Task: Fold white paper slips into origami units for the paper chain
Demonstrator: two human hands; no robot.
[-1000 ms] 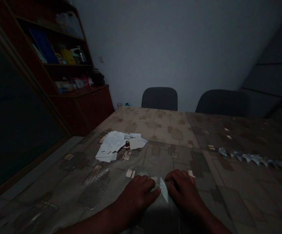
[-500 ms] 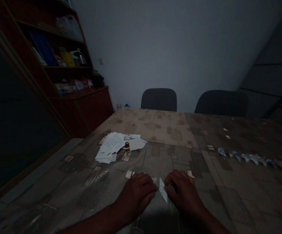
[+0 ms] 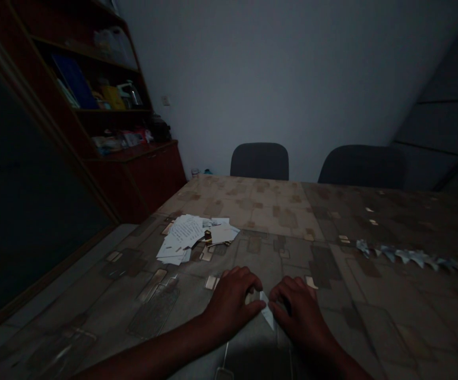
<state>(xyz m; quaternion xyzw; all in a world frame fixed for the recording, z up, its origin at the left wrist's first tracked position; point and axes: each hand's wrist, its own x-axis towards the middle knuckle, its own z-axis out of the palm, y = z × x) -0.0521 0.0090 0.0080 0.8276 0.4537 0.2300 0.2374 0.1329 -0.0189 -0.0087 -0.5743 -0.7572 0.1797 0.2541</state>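
Left hand (image 3: 235, 295) and right hand (image 3: 297, 305) pinch a small white pointed paper (image 3: 267, 312) near the brown-patterned desk's front.
Each grip is closed lightly at an edge; even pressure should keep folds crisp.

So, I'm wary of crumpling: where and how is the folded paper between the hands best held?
Probably pinch the folded paper by its long sides, left hand from the left, right hand from the right: it looks narrow, lies between them and tapers to a point at its near end.
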